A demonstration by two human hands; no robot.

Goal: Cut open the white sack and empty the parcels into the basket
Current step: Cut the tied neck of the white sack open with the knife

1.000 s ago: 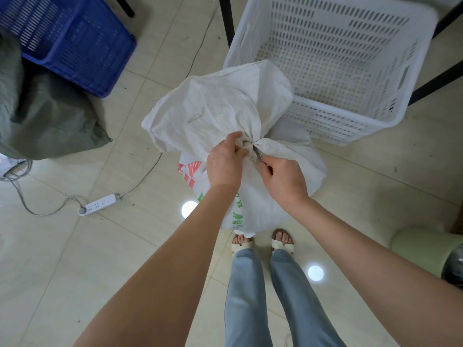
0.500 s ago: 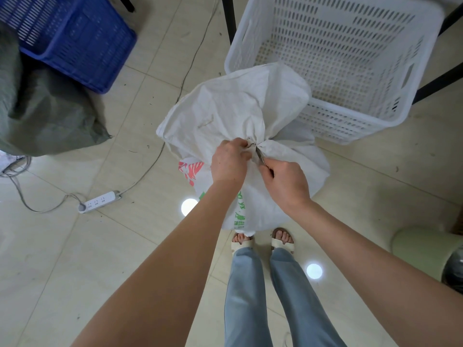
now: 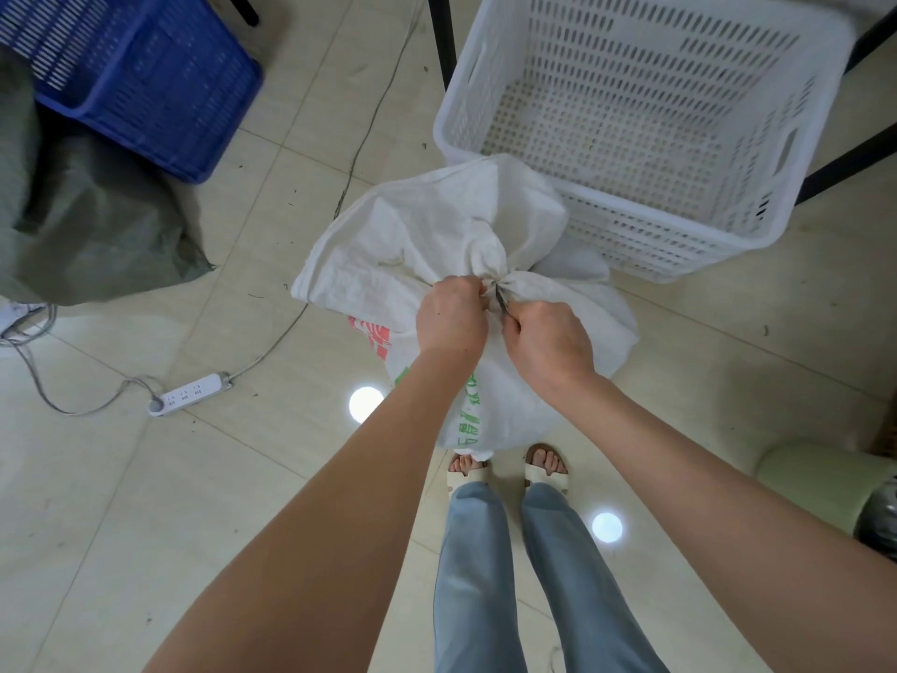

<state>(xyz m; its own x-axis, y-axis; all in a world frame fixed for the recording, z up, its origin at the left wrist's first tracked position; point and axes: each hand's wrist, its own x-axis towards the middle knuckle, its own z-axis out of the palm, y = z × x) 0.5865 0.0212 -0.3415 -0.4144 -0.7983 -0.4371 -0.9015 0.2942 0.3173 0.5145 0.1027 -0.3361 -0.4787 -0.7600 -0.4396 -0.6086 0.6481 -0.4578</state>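
Note:
A white woven sack (image 3: 422, 235) with red and green print stands on the floor in front of my feet, its neck bunched and tied. My left hand (image 3: 451, 318) grips the bunched neck just left of the tie. My right hand (image 3: 548, 340) holds a small dark blade (image 3: 500, 301) whose tip meets the tied neck. Behind the sack stands the white slatted basket (image 3: 728, 225), with nothing inside it. No parcels show; the sack hides them.
A blue crate (image 3: 145, 75) and a grey-green sack (image 3: 87, 221) lie at the far left. A white power strip (image 3: 189, 393) with its cable runs across the tiled floor. Black table legs (image 3: 441, 36) flank the basket. A pale green object (image 3: 825, 483) sits at the right edge.
The sack's loose top has swung right, toward the basket. Both hands stay at the tied neck, shifted slightly right, the blade still at the tie.

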